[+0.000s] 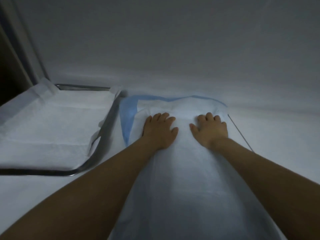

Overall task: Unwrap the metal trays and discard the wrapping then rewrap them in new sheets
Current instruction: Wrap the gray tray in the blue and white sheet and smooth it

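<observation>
From the head camera, both forearms reach forward over a long white sheet [187, 179] that runs away from the person down the middle of the view. The left hand [160, 130] lies palm down on it with fingers spread and relaxed, gripping nothing. The right hand [210, 130] lies just beside it in the same flat, released pose, with a small gap between the two thumbs. Both press on the sheet near its far end, where it humps slightly; what lies under it cannot be told. A blue sheet [129, 110] shows from beneath the white one along its far and left edges. To the left, just beside the blue edge, a metal tray [103, 135] sits on the pale table surface [259, 118], its dark rim bare and its inside covered by a creased white liner [52, 122]. A thin dark line [240, 134] runs slantwise near the right hand.
</observation>
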